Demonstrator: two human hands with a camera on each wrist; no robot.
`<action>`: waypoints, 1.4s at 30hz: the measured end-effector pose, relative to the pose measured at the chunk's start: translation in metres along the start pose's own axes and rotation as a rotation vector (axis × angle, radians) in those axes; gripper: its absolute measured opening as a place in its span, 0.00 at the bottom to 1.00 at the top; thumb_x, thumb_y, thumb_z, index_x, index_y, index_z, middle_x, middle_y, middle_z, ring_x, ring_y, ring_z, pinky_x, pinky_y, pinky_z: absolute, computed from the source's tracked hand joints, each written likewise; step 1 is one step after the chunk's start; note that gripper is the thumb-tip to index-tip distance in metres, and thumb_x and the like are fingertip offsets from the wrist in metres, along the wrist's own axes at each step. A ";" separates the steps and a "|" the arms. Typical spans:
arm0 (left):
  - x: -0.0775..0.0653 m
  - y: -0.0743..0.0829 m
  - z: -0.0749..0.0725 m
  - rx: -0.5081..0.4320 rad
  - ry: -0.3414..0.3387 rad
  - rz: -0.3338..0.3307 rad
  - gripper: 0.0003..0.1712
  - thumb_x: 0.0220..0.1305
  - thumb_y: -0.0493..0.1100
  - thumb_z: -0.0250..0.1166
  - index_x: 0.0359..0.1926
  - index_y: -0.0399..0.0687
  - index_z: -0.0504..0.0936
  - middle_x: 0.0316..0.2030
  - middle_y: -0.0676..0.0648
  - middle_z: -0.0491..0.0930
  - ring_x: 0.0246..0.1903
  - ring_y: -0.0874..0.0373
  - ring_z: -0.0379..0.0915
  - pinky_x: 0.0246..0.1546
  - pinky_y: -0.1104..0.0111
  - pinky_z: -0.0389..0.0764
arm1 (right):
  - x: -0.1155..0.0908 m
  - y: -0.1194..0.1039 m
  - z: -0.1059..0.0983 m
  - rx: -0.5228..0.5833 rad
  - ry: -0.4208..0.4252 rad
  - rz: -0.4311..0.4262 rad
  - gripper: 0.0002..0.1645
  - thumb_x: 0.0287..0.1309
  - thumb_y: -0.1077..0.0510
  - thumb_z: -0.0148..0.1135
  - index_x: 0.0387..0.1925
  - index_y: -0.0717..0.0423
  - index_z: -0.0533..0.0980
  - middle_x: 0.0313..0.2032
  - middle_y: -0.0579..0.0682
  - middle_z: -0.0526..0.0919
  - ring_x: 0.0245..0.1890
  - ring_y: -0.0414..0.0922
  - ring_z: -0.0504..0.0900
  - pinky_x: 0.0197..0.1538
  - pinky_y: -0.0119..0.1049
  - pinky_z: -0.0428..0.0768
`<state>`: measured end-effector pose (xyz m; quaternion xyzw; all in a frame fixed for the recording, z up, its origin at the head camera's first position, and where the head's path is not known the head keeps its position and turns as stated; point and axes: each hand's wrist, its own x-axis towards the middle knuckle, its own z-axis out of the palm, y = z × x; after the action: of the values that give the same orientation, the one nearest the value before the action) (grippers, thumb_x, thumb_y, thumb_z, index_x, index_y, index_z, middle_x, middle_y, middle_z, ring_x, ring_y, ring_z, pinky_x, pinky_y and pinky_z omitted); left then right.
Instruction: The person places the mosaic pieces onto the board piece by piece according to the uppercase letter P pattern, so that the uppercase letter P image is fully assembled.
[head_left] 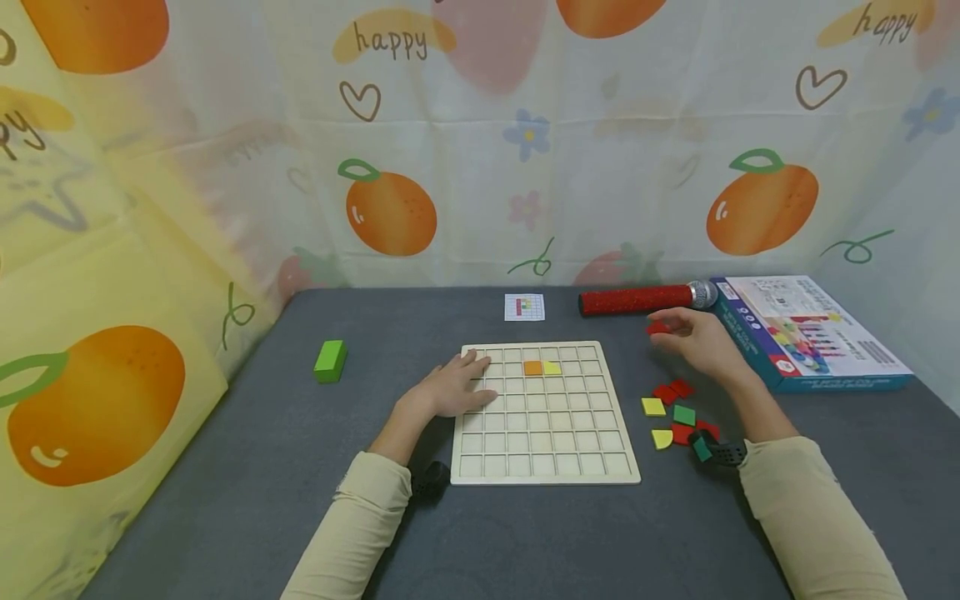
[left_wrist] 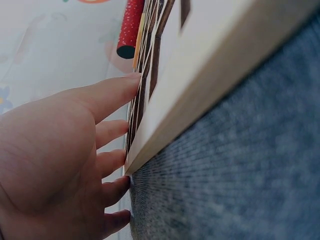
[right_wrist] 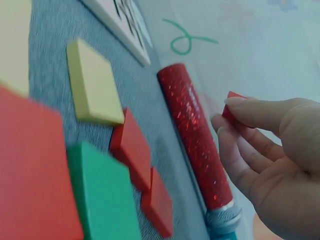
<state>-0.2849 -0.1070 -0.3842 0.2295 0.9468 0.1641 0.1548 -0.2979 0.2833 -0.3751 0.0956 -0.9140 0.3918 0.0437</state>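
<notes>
A pale gridded board [head_left: 545, 483] lies mid-table, with an orange tile [head_left: 532, 368] and a yellow tile [head_left: 552, 368] side by side in an upper row. On the board's left edge rests my left hand [head_left: 450, 387], its fingers spread; the left wrist view shows its fingertips along the rim. Right of the board my right hand [head_left: 701, 342] pinches a small red tile [right_wrist: 232, 106] between thumb and fingers, above the table. Below this hand lie loose tiles: red ones [head_left: 681, 388], a green one [head_left: 684, 415], a yellow square [head_left: 653, 407] and a rounded yellow one [head_left: 662, 439].
A small printed grid card [head_left: 524, 307] lies behind the board. To its right are a glittery red microphone [head_left: 637, 301] and a game box [head_left: 817, 333]. At the left sits a green block [head_left: 330, 361]. A patterned cloth [head_left: 465, 200] hangs behind the table.
</notes>
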 end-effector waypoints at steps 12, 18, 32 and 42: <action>0.001 -0.001 0.003 0.010 0.007 -0.011 0.38 0.70 0.57 0.53 0.74 0.46 0.54 0.73 0.39 0.45 0.71 0.42 0.37 0.65 0.44 0.45 | -0.003 -0.026 0.008 0.122 0.028 0.013 0.22 0.63 0.55 0.62 0.56 0.60 0.74 0.42 0.60 0.82 0.39 0.57 0.83 0.44 0.41 0.80; 0.002 -0.001 0.003 0.009 0.007 -0.004 0.38 0.70 0.57 0.53 0.74 0.46 0.53 0.73 0.39 0.45 0.71 0.42 0.37 0.65 0.44 0.45 | -0.004 -0.036 0.012 0.162 -0.002 -0.007 0.24 0.62 0.55 0.63 0.56 0.62 0.74 0.43 0.61 0.81 0.41 0.60 0.81 0.47 0.50 0.78; 0.001 -0.001 0.000 -0.004 0.016 0.008 0.38 0.70 0.56 0.53 0.73 0.45 0.54 0.72 0.38 0.45 0.71 0.41 0.37 0.65 0.44 0.45 | -0.002 -0.053 0.034 0.091 -0.075 -0.005 0.22 0.60 0.53 0.65 0.53 0.58 0.77 0.48 0.58 0.79 0.45 0.54 0.78 0.46 0.49 0.76; 0.003 -0.001 0.003 0.004 0.003 -0.015 0.38 0.70 0.57 0.53 0.74 0.46 0.54 0.73 0.39 0.46 0.71 0.42 0.37 0.65 0.45 0.45 | 0.003 -0.057 0.048 0.115 -0.118 -0.008 0.20 0.59 0.54 0.66 0.52 0.57 0.78 0.47 0.58 0.80 0.42 0.53 0.81 0.44 0.50 0.77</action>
<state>-0.2866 -0.1055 -0.3873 0.2226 0.9490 0.1614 0.1544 -0.2889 0.2095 -0.3674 0.1247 -0.8905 0.4373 -0.0141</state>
